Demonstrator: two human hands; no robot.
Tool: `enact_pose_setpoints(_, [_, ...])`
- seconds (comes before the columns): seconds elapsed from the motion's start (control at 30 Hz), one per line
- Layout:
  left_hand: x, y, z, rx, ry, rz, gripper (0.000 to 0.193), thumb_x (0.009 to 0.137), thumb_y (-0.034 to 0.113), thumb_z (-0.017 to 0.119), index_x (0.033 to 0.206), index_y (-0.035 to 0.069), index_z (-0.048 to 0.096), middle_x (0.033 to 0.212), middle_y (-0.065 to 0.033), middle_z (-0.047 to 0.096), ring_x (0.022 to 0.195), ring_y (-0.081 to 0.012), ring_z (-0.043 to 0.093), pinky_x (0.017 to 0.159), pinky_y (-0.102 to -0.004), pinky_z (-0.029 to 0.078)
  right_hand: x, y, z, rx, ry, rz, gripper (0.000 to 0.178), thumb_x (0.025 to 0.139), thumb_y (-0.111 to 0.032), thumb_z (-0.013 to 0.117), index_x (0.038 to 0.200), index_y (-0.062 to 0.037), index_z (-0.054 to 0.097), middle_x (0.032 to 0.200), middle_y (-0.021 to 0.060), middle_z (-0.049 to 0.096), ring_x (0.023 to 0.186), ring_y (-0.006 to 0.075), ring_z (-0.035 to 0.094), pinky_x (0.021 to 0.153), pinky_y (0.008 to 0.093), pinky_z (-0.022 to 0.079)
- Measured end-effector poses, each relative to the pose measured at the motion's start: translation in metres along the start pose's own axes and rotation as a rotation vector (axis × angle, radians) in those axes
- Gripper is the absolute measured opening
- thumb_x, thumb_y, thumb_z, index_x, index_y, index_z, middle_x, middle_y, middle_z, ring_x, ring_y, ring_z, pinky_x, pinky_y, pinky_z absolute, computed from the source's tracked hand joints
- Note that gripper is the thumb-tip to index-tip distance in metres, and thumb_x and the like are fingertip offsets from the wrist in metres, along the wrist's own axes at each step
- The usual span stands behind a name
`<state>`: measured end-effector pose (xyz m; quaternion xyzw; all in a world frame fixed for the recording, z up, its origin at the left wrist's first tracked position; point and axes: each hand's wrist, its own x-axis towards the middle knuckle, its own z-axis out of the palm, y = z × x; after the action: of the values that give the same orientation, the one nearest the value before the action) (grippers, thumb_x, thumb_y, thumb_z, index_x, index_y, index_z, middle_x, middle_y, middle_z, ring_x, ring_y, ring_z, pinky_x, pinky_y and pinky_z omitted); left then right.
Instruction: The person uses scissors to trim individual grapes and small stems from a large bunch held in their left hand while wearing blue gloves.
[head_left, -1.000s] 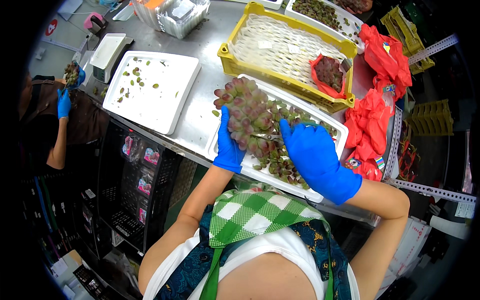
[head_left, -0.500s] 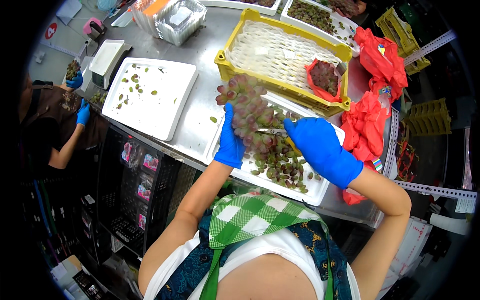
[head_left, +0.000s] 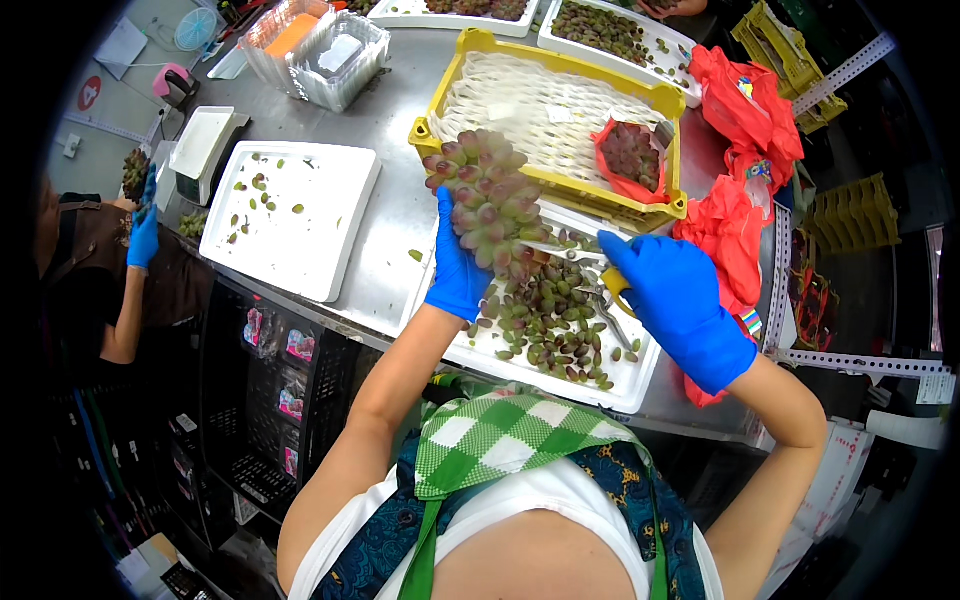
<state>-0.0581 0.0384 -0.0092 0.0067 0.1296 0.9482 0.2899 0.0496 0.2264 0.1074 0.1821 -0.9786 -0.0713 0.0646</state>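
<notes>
My left hand (head_left: 461,272) is closed around a large bunch of reddish-purple and green grapes (head_left: 487,200), held up above a white tray (head_left: 634,385). My right hand (head_left: 682,312) grips scissors (head_left: 577,255) with yellow handles. The blade tips reach the lower right side of the bunch; whether they touch a grape I cannot tell. Beneath lies a heap of loose grapes (head_left: 548,325), mostly small and green to dark red, spread across the tray. Both hands wear blue gloves.
Beyond the tray stands a yellow crate (head_left: 432,112) lined with white foam netting, holding a red-wrapped grape bunch (head_left: 632,157). Crumpled red bags (head_left: 728,235) lie right. Left are another white tray (head_left: 300,235), a scale (head_left: 207,140), clear boxes (head_left: 340,60) and a co-worker's gloved hand (head_left: 143,238).
My right hand has drawn back to the right with the scissors, and more of the blades shows. My left hand still holds the bunch. The co-worker's lower hand has risen toward their bunch.
</notes>
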Motion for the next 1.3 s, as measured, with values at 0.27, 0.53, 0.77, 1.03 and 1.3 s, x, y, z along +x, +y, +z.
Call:
enact_pose_setpoints(0.27, [-0.010, -0.006, -0.003, 0.011, -0.140, 0.048, 0.061, 0.088, 0.049, 0.023, 0.132, 0.008, 0.024, 0.131, -0.0121, 0.033, 0.118, -0.0253, 0.037, 0.096, -0.0375, 0.034, -0.002, -0.005, -0.017, 0.341, -0.163, 0.055, 0.047, 0.061, -0.018, 0.067, 0.104, -0.0093, 0.051, 0.071, 0.0094, 0.052, 0.064, 0.0260, 0.053, 0.055, 0.0386, 0.040])
enact_pose_setpoints(0.53, [-0.020, -0.007, 0.004, -0.020, -0.095, 0.071, 0.061, 0.088, 0.050, 0.023, 0.132, 0.008, 0.025, 0.132, -0.0126, 0.032, 0.118, -0.0263, 0.037, 0.098, -0.0386, 0.032, 0.004, -0.016, -0.024, 0.276, -0.262, 0.090, 0.045, 0.064, -0.020, 0.066, 0.104, -0.0087, 0.051, 0.074, 0.0094, 0.053, 0.068, 0.0253, 0.054, 0.058, 0.0381, 0.041])
enact_pose_setpoints(0.77, [-0.029, -0.009, 0.001, 0.032, -0.016, 0.029, 0.065, 0.085, 0.055, 0.031, 0.131, 0.009, 0.026, 0.131, -0.0132, 0.033, 0.118, -0.0272, 0.036, 0.099, -0.0402, 0.031, 0.008, -0.020, -0.025, 0.400, -0.306, 0.147, 0.034, 0.064, -0.018, 0.065, 0.093, -0.0073, 0.052, 0.072, 0.0120, 0.056, 0.067, 0.0277, 0.057, 0.057, 0.0393, 0.042])
enact_pose_setpoints(1.03, [-0.036, -0.012, 0.021, 0.079, 0.344, 0.028, 0.065, 0.085, 0.055, 0.031, 0.130, 0.009, 0.027, 0.131, -0.0128, 0.034, 0.119, -0.0272, 0.036, 0.100, -0.0400, 0.028, 0.013, -0.025, -0.010, 0.371, -0.186, 0.127, 0.025, 0.065, -0.016, 0.062, 0.087, -0.0076, 0.052, 0.066, 0.0103, 0.055, 0.062, 0.0278, 0.056, 0.055, 0.0391, 0.042])
enact_pose_setpoints(1.3, [-0.033, -0.013, -0.006, -0.007, -0.031, 0.076, 0.065, 0.085, 0.053, 0.033, 0.132, 0.009, 0.025, 0.133, -0.0138, 0.030, 0.121, -0.0280, 0.033, 0.102, -0.0400, 0.025, 0.024, -0.041, -0.005, -0.129, -0.019, 0.075, 0.034, 0.069, -0.011, 0.054, 0.103, -0.0055, 0.053, 0.066, 0.0061, 0.050, 0.060, 0.0205, 0.052, 0.052, 0.0336, 0.039])
